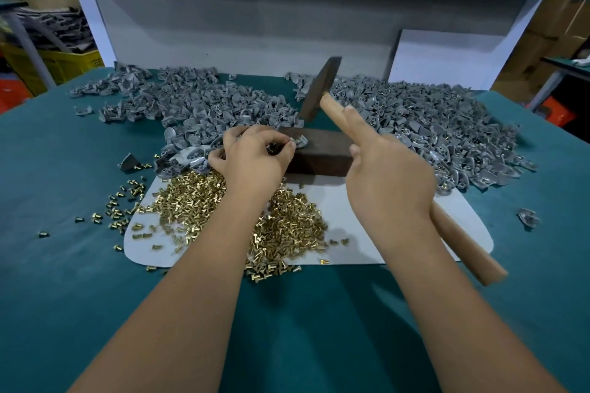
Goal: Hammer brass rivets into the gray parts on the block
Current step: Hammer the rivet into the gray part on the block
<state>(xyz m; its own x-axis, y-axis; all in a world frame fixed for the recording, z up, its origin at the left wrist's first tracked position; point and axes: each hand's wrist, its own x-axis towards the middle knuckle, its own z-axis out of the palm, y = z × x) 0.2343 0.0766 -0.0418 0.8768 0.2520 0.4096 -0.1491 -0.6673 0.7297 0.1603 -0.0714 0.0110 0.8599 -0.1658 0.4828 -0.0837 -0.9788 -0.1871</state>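
Observation:
A dark brown block (322,150) lies at the middle of the green table. A gray part (301,141) sits on its left top edge, pinched there by my left hand (255,156). My right hand (389,175) grips the wooden handle of a hammer (319,89), with the index finger laid along the handle. The dark hammer head hangs raised and blurred above the block. A heap of brass rivets (287,226) lies on a white sheet (351,217) under my left wrist.
Gray parts are piled behind the block on the left (191,105) and the right (431,124). Loose rivets (118,210) scatter left of the sheet. One stray gray part (528,217) lies far right. A white shelf frame (287,25) stands behind the table.

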